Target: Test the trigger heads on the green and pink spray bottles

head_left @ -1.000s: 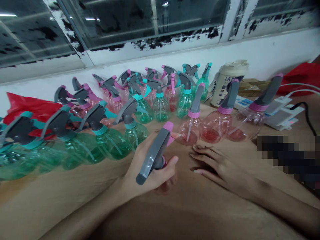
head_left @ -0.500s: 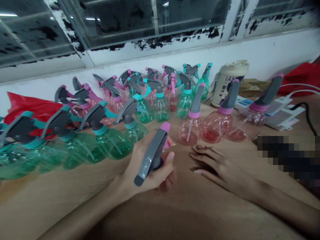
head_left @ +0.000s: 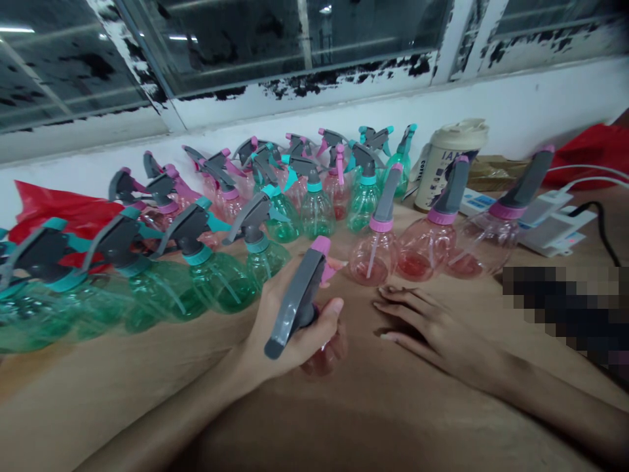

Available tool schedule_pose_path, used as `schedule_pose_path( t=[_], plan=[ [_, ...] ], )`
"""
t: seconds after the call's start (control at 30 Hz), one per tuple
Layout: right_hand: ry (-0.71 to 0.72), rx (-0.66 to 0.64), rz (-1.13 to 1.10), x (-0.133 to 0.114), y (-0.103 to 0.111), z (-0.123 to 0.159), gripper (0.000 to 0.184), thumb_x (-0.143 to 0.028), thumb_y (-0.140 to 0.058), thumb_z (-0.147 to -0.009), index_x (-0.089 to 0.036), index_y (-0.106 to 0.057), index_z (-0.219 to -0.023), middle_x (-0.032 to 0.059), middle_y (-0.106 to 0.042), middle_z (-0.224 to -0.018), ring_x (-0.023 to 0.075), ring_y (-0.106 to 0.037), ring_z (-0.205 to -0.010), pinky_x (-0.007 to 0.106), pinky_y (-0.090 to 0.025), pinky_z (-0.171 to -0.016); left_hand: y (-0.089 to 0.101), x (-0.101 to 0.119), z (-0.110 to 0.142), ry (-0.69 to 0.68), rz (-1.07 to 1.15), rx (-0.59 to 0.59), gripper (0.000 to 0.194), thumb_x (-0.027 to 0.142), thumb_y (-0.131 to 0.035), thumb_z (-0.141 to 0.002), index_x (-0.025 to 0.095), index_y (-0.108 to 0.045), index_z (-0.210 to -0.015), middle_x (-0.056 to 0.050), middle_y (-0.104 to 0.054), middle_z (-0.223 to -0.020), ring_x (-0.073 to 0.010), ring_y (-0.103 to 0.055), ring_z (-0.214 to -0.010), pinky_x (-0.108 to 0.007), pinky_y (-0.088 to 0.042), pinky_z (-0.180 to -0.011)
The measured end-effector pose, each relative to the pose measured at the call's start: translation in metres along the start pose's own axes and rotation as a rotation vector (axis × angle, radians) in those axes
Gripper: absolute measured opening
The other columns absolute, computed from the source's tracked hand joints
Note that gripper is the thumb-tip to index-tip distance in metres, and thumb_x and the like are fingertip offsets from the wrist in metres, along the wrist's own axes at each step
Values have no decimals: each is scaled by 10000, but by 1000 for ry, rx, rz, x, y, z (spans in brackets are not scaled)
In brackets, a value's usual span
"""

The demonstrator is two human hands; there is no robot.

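Observation:
My left hand [head_left: 289, 328] is wrapped round the neck of a pink spray bottle [head_left: 297, 298] with a grey head and pink nozzle. The bottle's clear pink body shows partly below my fingers; the rest is hidden by the hand. Flat on the table, fingers spread, lies my right hand [head_left: 432, 334], holding nothing. Just beyond its fingertips stands a pink spray bottle [head_left: 373, 255], first of three in a row with a second [head_left: 427, 246] and a third [head_left: 484, 246]. Green spray bottles [head_left: 223, 282] line up to the left of my left hand, liquid low inside them.
More pink and green spray bottles [head_left: 317, 210] crowd toward the wall. A paper coffee cup [head_left: 445, 170] stands at the back right, near white chargers with cables [head_left: 555, 226]. Red plastic bags lie at the left [head_left: 59, 213] and far right [head_left: 590, 154]. A pixelated patch covers the right edge.
The spray bottle in my left hand has shifted very slightly upward, its head tilting a little. My right hand stays where it was.

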State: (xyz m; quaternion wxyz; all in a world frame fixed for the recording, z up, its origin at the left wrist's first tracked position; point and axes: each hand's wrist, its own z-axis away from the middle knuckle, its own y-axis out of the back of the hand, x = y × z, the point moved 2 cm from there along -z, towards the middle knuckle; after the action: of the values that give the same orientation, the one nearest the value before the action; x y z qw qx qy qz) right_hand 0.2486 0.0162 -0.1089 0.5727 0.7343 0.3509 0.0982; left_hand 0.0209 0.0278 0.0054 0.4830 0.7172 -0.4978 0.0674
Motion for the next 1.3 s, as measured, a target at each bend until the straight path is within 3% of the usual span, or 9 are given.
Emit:
schedule_pose_path(
  t=[0.2, 0.3, 0.4, 0.57, 0.7, 0.9, 1.03, 1.2, 1.3],
  plan=[
    [35, -12, 102, 1, -1, -1, 423, -421, -445, -911, -189, -525, -1256, 90, -583, -1255, 235, -512, -1180, 436, -453, -970, -3, 0, 2, -18, 34, -18, 360, 225, -564, -767, 227, -510, -1122, -55, -627, -1005, -210, -615, -935, -341, -523, -826],
    [38, -3, 116, -2, 3, -2, 363, -379, -435, -924, -181, -569, -1197, 82, -611, -1218, 230, -543, -1144, 425, -466, -955, -4, -1, 4, 28, 63, -24, 343, 264, -576, -765, 222, -524, -1102, -53, -625, -980, -181, -637, -738, -324, -549, -700],
    [41, 14, 62, -14, 10, -5, 336, -371, -441, -924, -182, -578, -1165, 75, -631, -1183, 220, -572, -1104, 411, -481, -931, -6, -3, 6, 95, 76, -40, 320, 300, -584, -771, 225, -523, -1076, -36, -614, -949, -111, -556, -487, -283, -517, -510],
    [17, 31, -131, -47, 27, -15, 382, -436, -477, -895, -203, -522, -1194, 68, -646, -1135, 195, -626, -1000, 361, -523, -834, -9, -4, 9, 165, 175, -49, 345, 336, -603, -780, 219, -516, -1093, -45, -621, -979, -113, -581, -491, -262, -482, -451],
    [-88, 47, -224, -73, 37, -27, 559, -548, -552, -806, -214, -455, -1243, 66, -637, -1146, 224, -622, -999, 386, -519, -812, -8, -3, 9, 177, 236, -58, 423, 343, -622, -778, 240, -506, -1172, -69, -604, -1117, -136, -617, -567, -301, -518, -526],
    [-177, 144, -225, -97, 34, -45, 612, -657, -592, -697, -181, -532, -1076, 76, -659, -1002, 265, -622, -943, 384, -515, -714, -7, -2, 8, 135, 182, -55, 462, 371, -626, -770, 224, -509, -1191, -59, -635, -988, -184, -629, -696, -345, -524, -623],
    [-158, 232, -195, -105, 27, -51, 515, -629, -575, -732, -171, -561, -967, 76, -650, -895, 243, -626, -848, 360, -496, -686, -4, 0, 7, 71, 123, -73, 554, 355, -646, -765, 220, -443, -1262, -92, -561, -1173, -250, -582, -1018, -427, -471, -894],
    [-100, 271, -159, -104, 32, -50, 497, -584, -567, -771, -150, -529, -1010, 84, -630, -915, 245, -593, -890, 377, -480, -738, 9, -1, 16, 74, 50, -94, 652, 376, -672, -748, 234, -370, -1308, -92, -478, -1297, -273, -489, -1166, -456, -411, -992],
    [-105, 247, -75, -99, 37, -52, 486, -579, -530, -799, -134, -531, -993, 95, -622, -901, 259, -577, -884, 403, -476, -742, 19, -5, 31, 88, 23, -94, 654, 351, -662, -765, 246, -342, -1325, -70, -407, -1370, -239, -413, -1248, -416, -374, -1050]
  ],
)
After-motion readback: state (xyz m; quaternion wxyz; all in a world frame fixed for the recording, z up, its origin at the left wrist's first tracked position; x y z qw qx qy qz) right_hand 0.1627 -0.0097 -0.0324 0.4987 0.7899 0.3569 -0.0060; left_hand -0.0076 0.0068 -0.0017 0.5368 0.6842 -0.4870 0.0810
